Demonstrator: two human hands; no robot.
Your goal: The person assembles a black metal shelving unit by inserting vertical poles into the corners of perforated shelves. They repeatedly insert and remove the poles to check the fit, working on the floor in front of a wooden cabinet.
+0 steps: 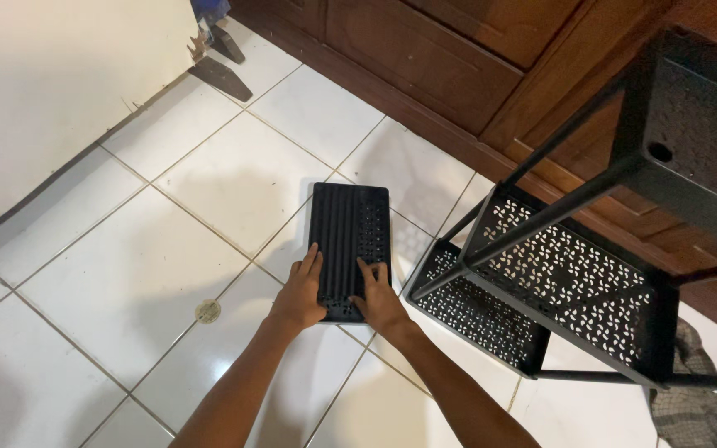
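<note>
A black rectangular plastic panel (pixel 348 236) with ridges and small holes lies flat on the white tiled floor (pixel 209 174). My left hand (pixel 300 292) rests on its near left corner with the fingers spread over the edge. My right hand (pixel 378 299) presses on its near right part, fingers pointing away from me. Both hands touch the panel at its near end.
A black metal rack (pixel 558 265) with perforated shelves stands to the right, close to the panel. Dark wooden cabinets (pixel 425 58) run along the back. A white wall (pixel 51 91) is at left, a round floor drain (pixel 207 311) near my left arm, a crumpled cloth (pixel 695 398) at bottom right.
</note>
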